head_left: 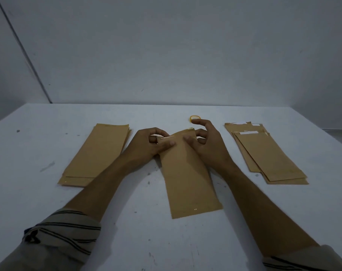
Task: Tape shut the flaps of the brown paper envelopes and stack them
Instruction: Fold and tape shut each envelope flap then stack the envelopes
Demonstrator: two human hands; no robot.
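both grips point(147, 144) point(212, 143) pinch envelope point(187, 178) top

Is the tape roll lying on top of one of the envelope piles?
No, the tape roll sits on the bare table beyond the right hand, between the left pile and the right pile.

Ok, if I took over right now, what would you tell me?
Left hand and right hand: both pinch the flap end of the long brown paper envelope lying in the middle.
Small yellow tape roll: just beyond the right hand.
Neat brown envelope stack on the left looks finished; messier brown stack on the right shows white strips, likely waiting.
To do: tape this flap, stack it, repeat.
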